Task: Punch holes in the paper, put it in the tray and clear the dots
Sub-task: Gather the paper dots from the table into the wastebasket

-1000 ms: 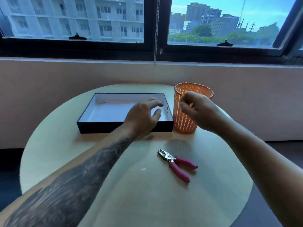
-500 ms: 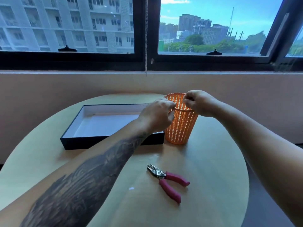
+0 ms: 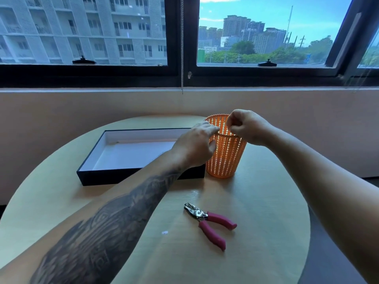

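Note:
An orange mesh basket (image 3: 224, 158) stands on the round table, touching the right end of a black tray (image 3: 90, 177). A white sheet of paper (image 3: 131, 154) lies flat in the tray. My left hand (image 3: 194, 146) grips the basket's near-left rim, fingers over the edge and thumb outside. My right hand (image 3: 246, 126) hovers over the basket's mouth with its fingertips pinched together; whether anything is between them is too small to tell. A pink-handled hole punch (image 3: 209, 223) lies on the table in front. One white paper dot (image 3: 164, 232) lies left of it.
The pale wooden table (image 3: 266, 201) is round, and its edge falls away at the right to a dark floor. A wall and a window sill run close behind the tray and the basket.
My left hand has moved right from above the tray to the basket's rim. My right hand has shifted from beside the rim to over the basket's mouth.

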A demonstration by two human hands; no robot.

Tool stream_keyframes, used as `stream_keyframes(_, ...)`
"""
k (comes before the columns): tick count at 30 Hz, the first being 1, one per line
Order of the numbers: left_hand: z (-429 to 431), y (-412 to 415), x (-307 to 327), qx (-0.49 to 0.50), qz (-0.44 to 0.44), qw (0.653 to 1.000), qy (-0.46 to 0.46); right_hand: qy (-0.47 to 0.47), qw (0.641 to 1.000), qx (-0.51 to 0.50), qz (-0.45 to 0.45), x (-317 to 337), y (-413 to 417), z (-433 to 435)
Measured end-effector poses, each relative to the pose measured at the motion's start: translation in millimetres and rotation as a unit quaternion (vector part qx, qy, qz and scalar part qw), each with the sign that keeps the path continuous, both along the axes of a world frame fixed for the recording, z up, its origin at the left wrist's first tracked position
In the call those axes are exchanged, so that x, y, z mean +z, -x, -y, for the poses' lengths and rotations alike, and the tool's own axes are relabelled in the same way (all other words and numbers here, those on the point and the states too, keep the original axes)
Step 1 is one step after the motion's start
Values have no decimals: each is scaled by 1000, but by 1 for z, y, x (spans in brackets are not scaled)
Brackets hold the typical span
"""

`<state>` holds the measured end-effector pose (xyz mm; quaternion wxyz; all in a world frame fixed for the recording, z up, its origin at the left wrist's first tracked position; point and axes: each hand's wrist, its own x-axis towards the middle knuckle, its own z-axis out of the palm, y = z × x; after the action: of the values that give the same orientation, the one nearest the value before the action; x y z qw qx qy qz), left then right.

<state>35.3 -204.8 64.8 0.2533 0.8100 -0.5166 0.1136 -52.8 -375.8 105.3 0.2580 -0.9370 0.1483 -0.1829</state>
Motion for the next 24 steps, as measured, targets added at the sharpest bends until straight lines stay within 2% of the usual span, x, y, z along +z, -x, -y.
stream_keyframes(6, -37, -3, -14, 12, -27, 999, 37, 114, 986, 56, 111, -5, 14, -23)
stream_keyframes(9, -66, -5, -33, 32, -60, 997, 38, 134, 978, 103, 125, -15, 21, -52)
stream_keyframes(13, -102, -6, -66, 54, -105, 993, 20, 113, 976, 171, 79, -47, 32, -98)
stream_keyframes(17, -130, -7, -98, 82, -143, 986, -8, 107, 969, 222, -6, -88, 44, -139)
stream_keyframes(24, -152, 6, -137, 121, -97, 987, -37, 96, 958, 266, -58, -145, 49, -174)
